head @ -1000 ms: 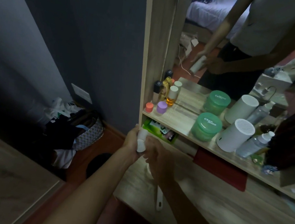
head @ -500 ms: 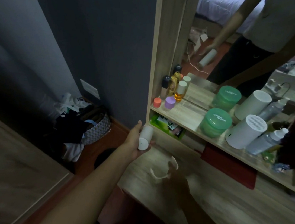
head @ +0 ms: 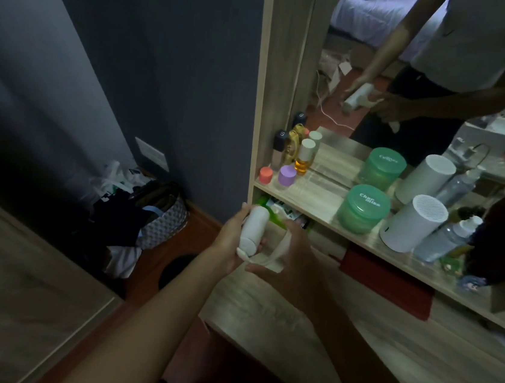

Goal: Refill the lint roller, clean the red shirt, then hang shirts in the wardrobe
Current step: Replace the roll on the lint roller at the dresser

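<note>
- The roll (head: 252, 229) was white.
- The jar (head: 363, 208) was green.
- Two small caps: one purple (head: 287, 174), one coral (head: 265, 174).
- The basket (head: 164, 223) had a grey-white scale pattern.

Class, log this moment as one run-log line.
step: refill | left hand: holds white roll | right hand: holds roller frame beside it | roll: not seated

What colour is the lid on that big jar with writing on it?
Green, with white writing. The jar lid shows best in the head view, on the shelf by the mirror.
</note>
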`<control>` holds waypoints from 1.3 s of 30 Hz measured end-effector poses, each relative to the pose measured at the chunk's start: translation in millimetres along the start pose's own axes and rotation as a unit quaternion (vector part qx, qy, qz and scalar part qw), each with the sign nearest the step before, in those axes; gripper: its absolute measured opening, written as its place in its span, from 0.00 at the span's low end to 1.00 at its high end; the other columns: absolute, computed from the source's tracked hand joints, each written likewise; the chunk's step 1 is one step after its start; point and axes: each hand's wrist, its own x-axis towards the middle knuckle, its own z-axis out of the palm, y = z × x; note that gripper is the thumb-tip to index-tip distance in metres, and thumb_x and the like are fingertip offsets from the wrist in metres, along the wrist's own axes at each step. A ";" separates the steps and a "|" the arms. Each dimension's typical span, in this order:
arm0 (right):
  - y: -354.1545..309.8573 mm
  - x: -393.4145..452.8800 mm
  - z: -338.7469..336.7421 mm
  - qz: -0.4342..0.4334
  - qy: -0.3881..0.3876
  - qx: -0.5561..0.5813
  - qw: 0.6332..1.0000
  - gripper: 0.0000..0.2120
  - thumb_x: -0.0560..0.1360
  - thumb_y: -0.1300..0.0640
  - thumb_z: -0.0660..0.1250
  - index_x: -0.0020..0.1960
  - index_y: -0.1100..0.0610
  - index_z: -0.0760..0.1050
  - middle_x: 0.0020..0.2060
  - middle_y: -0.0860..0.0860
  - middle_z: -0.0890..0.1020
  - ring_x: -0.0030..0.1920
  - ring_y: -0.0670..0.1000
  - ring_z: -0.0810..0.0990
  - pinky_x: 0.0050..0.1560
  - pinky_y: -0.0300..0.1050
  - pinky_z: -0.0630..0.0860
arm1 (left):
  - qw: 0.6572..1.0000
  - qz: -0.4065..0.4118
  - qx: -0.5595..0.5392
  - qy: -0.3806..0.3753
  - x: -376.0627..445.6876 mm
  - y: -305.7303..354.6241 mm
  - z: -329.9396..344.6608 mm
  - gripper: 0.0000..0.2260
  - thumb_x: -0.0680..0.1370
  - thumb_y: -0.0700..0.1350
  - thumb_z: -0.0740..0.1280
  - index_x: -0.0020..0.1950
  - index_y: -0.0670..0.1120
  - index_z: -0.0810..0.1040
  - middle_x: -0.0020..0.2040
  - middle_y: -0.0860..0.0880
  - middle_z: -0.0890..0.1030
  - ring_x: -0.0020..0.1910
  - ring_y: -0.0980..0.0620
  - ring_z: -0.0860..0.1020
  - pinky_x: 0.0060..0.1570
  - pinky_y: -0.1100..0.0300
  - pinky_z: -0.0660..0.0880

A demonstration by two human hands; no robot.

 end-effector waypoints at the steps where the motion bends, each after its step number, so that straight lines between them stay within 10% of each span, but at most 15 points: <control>1: -1.4 2.4 -0.6 0.001 0.001 0.009 1.000 0.52 0.59 0.32 0.76 0.74 0.50 0.58 0.68 0.47 0.70 0.64 0.44 0.72 0.60 0.43 0.73 | 1.000 0.000 0.002 -0.010 -2.7 0.9 0.8 0.18 0.81 0.55 0.56 0.54 0.42 0.75 0.42 0.42 0.76 0.35 0.47 0.74 0.22 0.64 0.74; 6: -2.5 10.7 -2.9 0.011 0.004 0.016 1.000 0.60 0.54 0.28 0.76 0.77 0.49 0.53 0.71 0.48 0.69 0.69 0.48 0.70 0.65 0.55 0.73 | 0.994 0.058 0.081 -0.047 -9.6 0.9 1.0 0.18 0.81 0.50 0.58 0.67 0.43 0.73 0.41 0.48 0.79 0.35 0.51 0.77 0.30 0.62 0.76; 24: -21.1 13.8 -17.0 -0.025 0.019 -0.070 0.997 0.61 0.57 0.30 0.75 0.78 0.52 0.49 0.74 0.49 0.64 0.72 0.46 0.66 0.65 0.42 0.68 | 0.990 0.077 0.064 -0.100 -15.9 14.0 0.0 0.13 0.84 0.48 0.53 0.59 0.55 0.76 0.51 0.43 0.77 0.34 0.47 0.74 0.30 0.60 0.75; 34: -21.7 18.8 -15.8 0.016 0.021 -0.057 0.998 0.61 0.53 0.27 0.73 0.77 0.48 0.50 0.74 0.47 0.66 0.72 0.47 0.67 0.67 0.54 0.71 | 0.987 0.108 0.076 -0.093 -15.4 14.5 2.5 0.13 0.83 0.48 0.53 0.60 0.53 0.77 0.50 0.46 0.80 0.36 0.50 0.75 0.31 0.60 0.74; 39: -34.4 29.3 -25.6 0.066 -0.053 0.062 0.994 0.52 0.66 0.42 0.77 0.78 0.49 0.48 0.69 0.45 0.66 0.64 0.43 0.71 0.57 0.30 0.69 | 0.985 0.103 0.084 -0.105 -16.2 17.3 3.4 0.13 0.82 0.46 0.55 0.62 0.51 0.77 0.52 0.43 0.80 0.39 0.49 0.78 0.30 0.60 0.76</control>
